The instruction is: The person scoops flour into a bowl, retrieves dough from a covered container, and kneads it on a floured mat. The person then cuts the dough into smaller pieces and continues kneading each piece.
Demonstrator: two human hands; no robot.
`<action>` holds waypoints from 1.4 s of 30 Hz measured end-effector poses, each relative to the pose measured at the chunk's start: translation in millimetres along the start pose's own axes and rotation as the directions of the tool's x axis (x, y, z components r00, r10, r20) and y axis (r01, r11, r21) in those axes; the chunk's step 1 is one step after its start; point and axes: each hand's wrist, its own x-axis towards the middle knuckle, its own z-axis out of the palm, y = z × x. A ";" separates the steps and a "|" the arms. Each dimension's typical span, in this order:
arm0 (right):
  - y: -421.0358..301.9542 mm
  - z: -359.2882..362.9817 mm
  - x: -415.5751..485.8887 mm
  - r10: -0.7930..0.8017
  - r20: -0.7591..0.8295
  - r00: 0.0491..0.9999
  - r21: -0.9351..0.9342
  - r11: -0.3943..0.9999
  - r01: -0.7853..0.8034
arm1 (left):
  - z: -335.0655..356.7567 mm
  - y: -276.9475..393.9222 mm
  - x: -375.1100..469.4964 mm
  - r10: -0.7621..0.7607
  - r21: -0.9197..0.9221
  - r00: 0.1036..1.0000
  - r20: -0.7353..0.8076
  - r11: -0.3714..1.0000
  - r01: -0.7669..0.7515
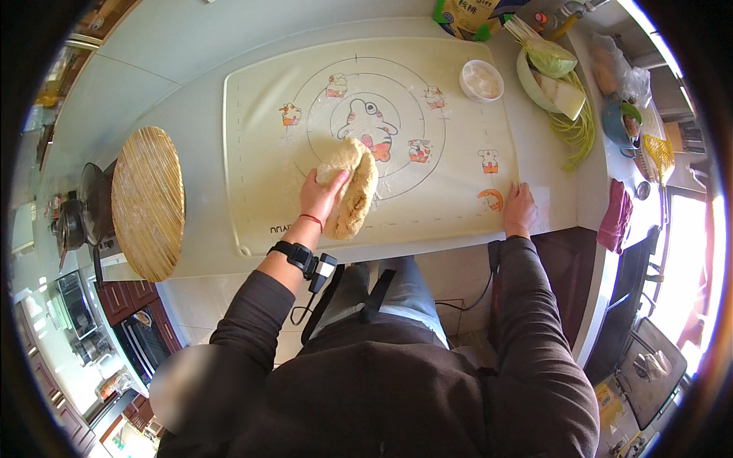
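Note:
A long, folded piece of dough [359, 192] is in my left hand [319, 199], thumb over its top and a deep crease along its length. The dough is over the lower middle of a cream kneading mat [266, 177]; whether it touches the mat I cannot tell. My right hand [520, 209] grips the mat's right edge close to the front of the counter. Flour dusts the printed rings and cartoon animals near the dough. A small white bowl [481, 81] with pale contents sits at the mat's far right corner.
Left of the mat lies a round slatted wooden lid or board [149, 203], beside dark cookware [86, 212]. A bowl of vegetables [538, 86] stands at the right, with a blue pot [621, 129] and a purple cloth [615, 217] farther along. A printed food bag [467, 17] is at the back.

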 end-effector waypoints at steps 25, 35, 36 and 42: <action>-270.5 -69.3 -141.3 -0.738 -0.317 0.596 0.502 0.403 0.766 | -8.7 22.9 -38.3 0.827 0.269 0.469 0.311 0.397 -0.878; -291.5 -2.0 -114.6 -0.749 -0.108 0.654 0.437 0.555 0.708 | 3.8 -0.4 19.6 0.731 0.530 0.601 0.322 0.387 -0.755; -296.4 -0.2 -103.5 -0.739 -0.038 0.672 0.434 0.594 0.678 | 4.7 3.4 26.6 0.704 0.551 0.631 0.326 0.401 -0.732; -329.0 2.0 -63.1 -0.647 0.209 0.734 0.396 0.742 0.541 | 9.7 28.0 65.8 0.544 0.708 0.771 0.332 0.396 -0.585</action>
